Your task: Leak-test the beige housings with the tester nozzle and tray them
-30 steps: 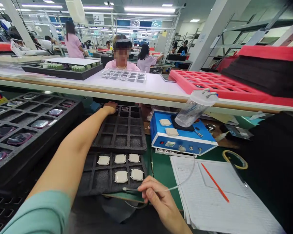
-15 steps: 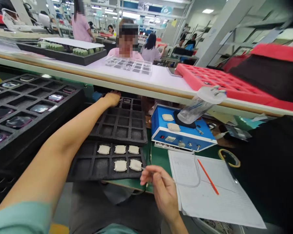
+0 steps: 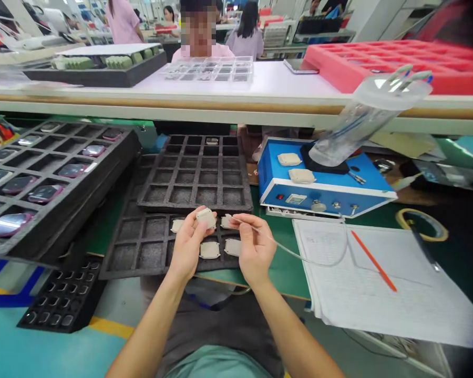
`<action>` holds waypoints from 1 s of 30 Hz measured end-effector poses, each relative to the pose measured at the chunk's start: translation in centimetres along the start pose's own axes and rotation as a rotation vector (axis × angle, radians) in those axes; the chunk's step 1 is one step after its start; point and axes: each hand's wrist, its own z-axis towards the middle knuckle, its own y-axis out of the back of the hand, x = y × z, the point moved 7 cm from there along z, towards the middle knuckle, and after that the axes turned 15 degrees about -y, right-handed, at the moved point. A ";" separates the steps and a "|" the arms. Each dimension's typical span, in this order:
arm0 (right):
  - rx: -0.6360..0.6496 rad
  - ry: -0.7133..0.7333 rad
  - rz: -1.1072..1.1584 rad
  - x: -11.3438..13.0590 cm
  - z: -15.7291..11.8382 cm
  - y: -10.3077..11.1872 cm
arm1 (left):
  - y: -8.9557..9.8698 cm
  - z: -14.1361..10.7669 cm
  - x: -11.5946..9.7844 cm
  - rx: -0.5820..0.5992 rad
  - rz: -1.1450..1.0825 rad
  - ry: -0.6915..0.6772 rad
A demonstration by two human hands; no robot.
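Observation:
My left hand (image 3: 189, 239) grips a cream square part (image 3: 206, 217) between thumb and fingers, above the near black foam tray (image 3: 136, 252). Just right of it, my right hand (image 3: 256, 241) pinches a thin clear tube (image 3: 299, 257), whose end points left toward that part. The tube runs right over the papers and up to the front of a blue box (image 3: 276, 152). Below the hands, several more cream parts lie in the tray's pockets, one (image 3: 210, 250) between the two hands. Behind sits another black tray (image 3: 195, 181) with one part in its back row.
A large black tray (image 3: 69, 181) of dark glossy pieces slopes at the left. Right are printed papers (image 3: 378, 310), a red stick (image 3: 374, 261) and a tape roll (image 3: 421, 214). A clear cylinder (image 3: 347, 128) leans on the blue box. A person sits beyond the white shelf (image 3: 276, 100).
My left hand has come back from the far tray and now holds a cream part. My right hand, with the tube, has risen slightly toward it. The view has shifted.

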 end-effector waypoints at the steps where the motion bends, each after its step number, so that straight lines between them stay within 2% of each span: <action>1: -0.001 0.009 -0.024 -0.1 -0.1 0.1 | -0.2 0.1 0.2 0.004 0.032 -0.025; 4: 0.020 0.069 -0.094 -0.2 -0.3 0.1 | -0.4 0.0 0.4 -0.002 0.054 -0.071; 10: -0.014 0.237 -0.169 -0.5 -0.9 0.6 | 1.0 -0.5 0.6 -0.149 0.006 -0.154; 15: 0.037 0.394 -0.200 -0.2 -1.3 0.3 | 1.2 -0.9 0.8 -0.225 -0.008 -0.188; 30: 0.053 0.364 -0.223 0.1 -1.0 0.2 | 0.3 -1.2 0.1 -0.179 0.056 -0.241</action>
